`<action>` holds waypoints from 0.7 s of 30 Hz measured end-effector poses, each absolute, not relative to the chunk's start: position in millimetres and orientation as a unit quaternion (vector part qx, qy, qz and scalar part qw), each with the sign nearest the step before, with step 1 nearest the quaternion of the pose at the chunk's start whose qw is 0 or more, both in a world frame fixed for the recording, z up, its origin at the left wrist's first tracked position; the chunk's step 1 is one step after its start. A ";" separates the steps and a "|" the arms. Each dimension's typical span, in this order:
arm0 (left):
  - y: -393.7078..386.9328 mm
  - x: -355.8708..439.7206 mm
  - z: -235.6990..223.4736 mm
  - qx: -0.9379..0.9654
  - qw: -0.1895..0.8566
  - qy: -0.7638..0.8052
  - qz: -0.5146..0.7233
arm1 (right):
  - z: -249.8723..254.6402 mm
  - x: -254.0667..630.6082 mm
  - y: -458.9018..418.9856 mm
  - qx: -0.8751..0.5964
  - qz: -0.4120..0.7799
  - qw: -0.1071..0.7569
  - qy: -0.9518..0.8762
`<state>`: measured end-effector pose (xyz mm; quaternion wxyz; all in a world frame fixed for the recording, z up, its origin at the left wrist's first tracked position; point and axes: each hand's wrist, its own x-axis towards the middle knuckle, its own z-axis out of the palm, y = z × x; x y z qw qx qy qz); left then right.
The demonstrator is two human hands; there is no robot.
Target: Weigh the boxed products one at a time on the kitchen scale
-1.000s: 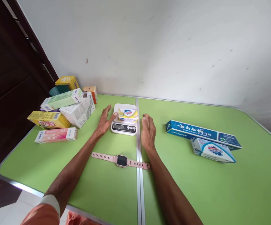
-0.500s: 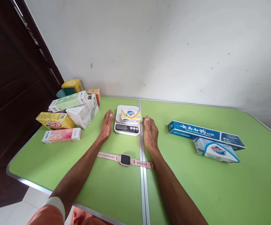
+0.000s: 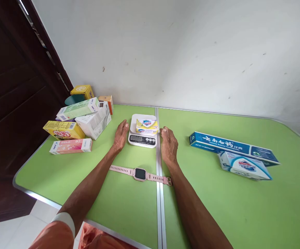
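A yellow and white soap box [image 3: 147, 126] lies on the pan of a small white kitchen scale [image 3: 142, 143], whose dark display faces me. To the left of the scale my left hand [image 3: 121, 135] rests on its edge on the table, holding nothing, fingers extended. On the other side my right hand [image 3: 169, 144] stands likewise, empty, with its fingers stretched forward near the scale. Between my forearms a pink smartwatch [image 3: 140, 174] lies with its strap laid out flat, its screen dark.
On the green table [image 3: 129, 211], at the left, sit a pink box [image 3: 71, 146], a yellow box [image 3: 63, 130] and several other cartons in a pile. To the right lie a long blue toothpaste box [image 3: 233, 147] and a white-blue soap box [image 3: 244, 166]. A wall stands behind.
The view has shifted slightly, so everything sits a little differently in the picture. My hands stay on both sides of the scale, and the soap box remains on it.
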<state>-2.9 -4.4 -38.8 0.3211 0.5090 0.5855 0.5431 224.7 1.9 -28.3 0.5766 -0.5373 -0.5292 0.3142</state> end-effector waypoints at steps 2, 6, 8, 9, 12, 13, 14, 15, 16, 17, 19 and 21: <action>-4.6 -2.5 -37.1 0.503 0.329 0.588 0.542 | -28.4 224.8 2.2 -0.538 0.313 0.573 -0.533; -5.7 -2.8 -33.8 0.509 0.328 0.590 0.534 | -28.1 225.2 2.3 -0.543 0.309 0.568 -0.536; -6.3 -3.0 -32.4 0.510 0.331 0.589 0.532 | -28.0 225.4 2.3 -0.542 0.310 0.568 -0.536; -6.5 -3.0 -31.8 0.510 0.332 0.589 0.532 | -27.9 225.4 2.2 -0.541 0.312 0.569 -0.536; -6.7 -2.7 -30.2 0.512 0.326 0.593 0.529 | -26.7 224.9 1.9 -0.536 0.315 0.573 -0.535; -6.7 -2.6 -29.7 0.513 0.322 0.595 0.528 | -26.0 224.6 1.7 -0.536 0.313 0.573 -0.535; -6.5 -2.5 -29.2 0.515 0.317 0.597 0.528 | -25.2 224.1 1.5 -0.537 0.310 0.572 -0.537; -6.4 -2.6 -28.7 0.517 0.314 0.597 0.527 | -24.3 223.6 1.2 -0.539 0.307 0.571 -0.538; -6.3 -2.8 -28.0 0.521 0.311 0.597 0.525 | -23.5 223.1 1.1 -0.541 0.304 0.569 -0.539; -6.3 -3.1 -27.2 0.525 0.308 0.597 0.522 | -22.7 222.7 1.0 -0.543 0.301 0.568 -0.540; -6.4 -3.7 -25.5 0.534 0.301 0.597 0.518 | -21.6 222.1 1.0 -0.543 0.297 0.568 -0.543; -6.8 -3.8 -23.9 0.538 0.296 0.597 0.517 | -21.2 221.8 1.2 -0.539 0.290 0.571 -0.547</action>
